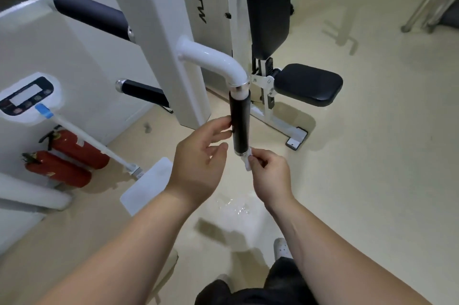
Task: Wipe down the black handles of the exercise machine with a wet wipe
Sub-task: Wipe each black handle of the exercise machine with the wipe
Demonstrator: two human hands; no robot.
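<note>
A black handle (239,123) hangs upright from a bent white tube (213,61) of the white exercise machine. My left hand (201,155) is beside it, fingers apart, fingertips touching its left side. My right hand (268,175) pinches a small white wet wipe (248,163) right at the handle's lower chrome end. Two more black handles, one (92,15) at the upper left and one (146,93) lower down, stick out of the frame.
The black seat (309,83) and back pad (268,4) stand behind the handle. A mop (99,145) leans at the left, next to two red fire extinguishers (69,160). Metal legs (427,1) show at top right. The beige floor has a wet patch (231,205).
</note>
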